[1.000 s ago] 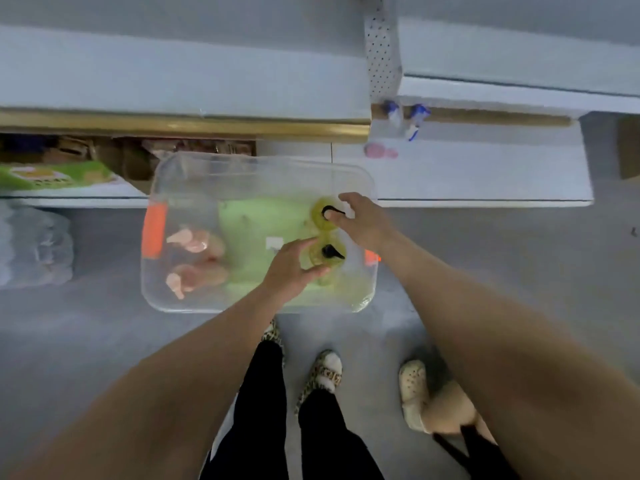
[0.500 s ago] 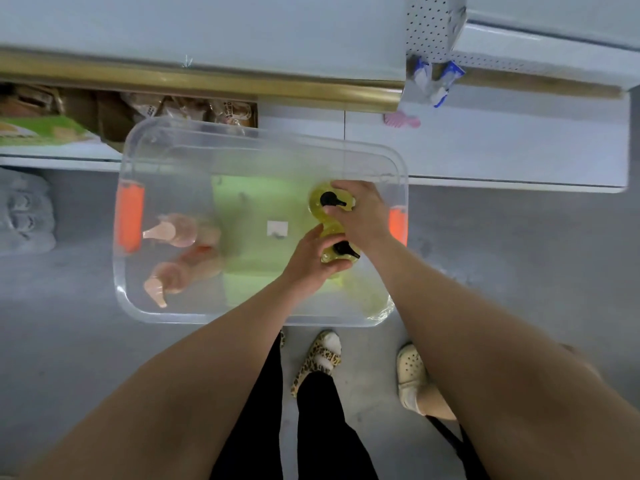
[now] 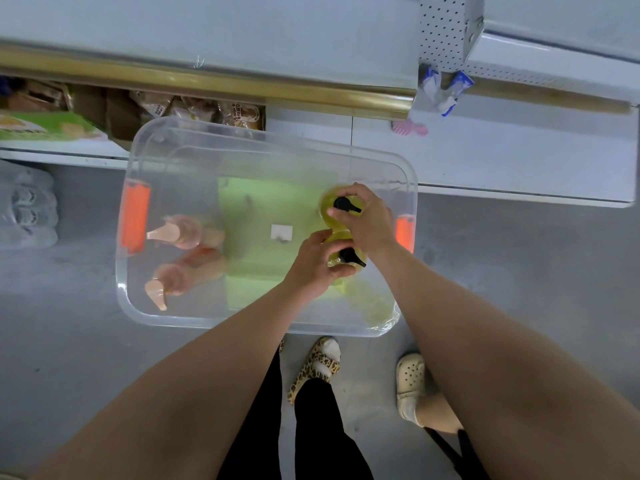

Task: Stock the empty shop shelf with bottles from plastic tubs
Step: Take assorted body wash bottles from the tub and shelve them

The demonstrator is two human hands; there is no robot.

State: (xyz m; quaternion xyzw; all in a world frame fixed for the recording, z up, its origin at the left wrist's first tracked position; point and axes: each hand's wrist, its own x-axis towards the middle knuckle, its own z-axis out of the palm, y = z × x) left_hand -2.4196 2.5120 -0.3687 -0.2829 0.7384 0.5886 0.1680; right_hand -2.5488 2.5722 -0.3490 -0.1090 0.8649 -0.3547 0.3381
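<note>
A clear plastic tub [image 3: 263, 327] with orange handles stands on the floor below the shelves. At its right end stand two yellow pump bottles with black tops. My right hand [image 3: 367, 223] grips the far yellow bottle [image 3: 329, 202] by its neck. My left hand [image 3: 311, 265] grips the near yellow bottle [image 3: 346, 268] at its neck. Two pink pump bottles [image 3: 180, 233] lie at the tub's left end. The white lower shelf [image 3: 502, 157] to the right holds almost nothing.
A gold-edged upper shelf [image 3: 207, 81] overhangs the tub. Packaged goods [image 3: 52, 126] fill the lower shelf at left. A pink comb [image 3: 410, 128] lies on the right shelf. Wrapped bottles [image 3: 26, 209] sit on the floor at left. Another person's foot [image 3: 412, 386] stands at right.
Both hands have closed round the necks of the yellow bottles. The view has shifted, so the tub sits lower and further right in the frame.
</note>
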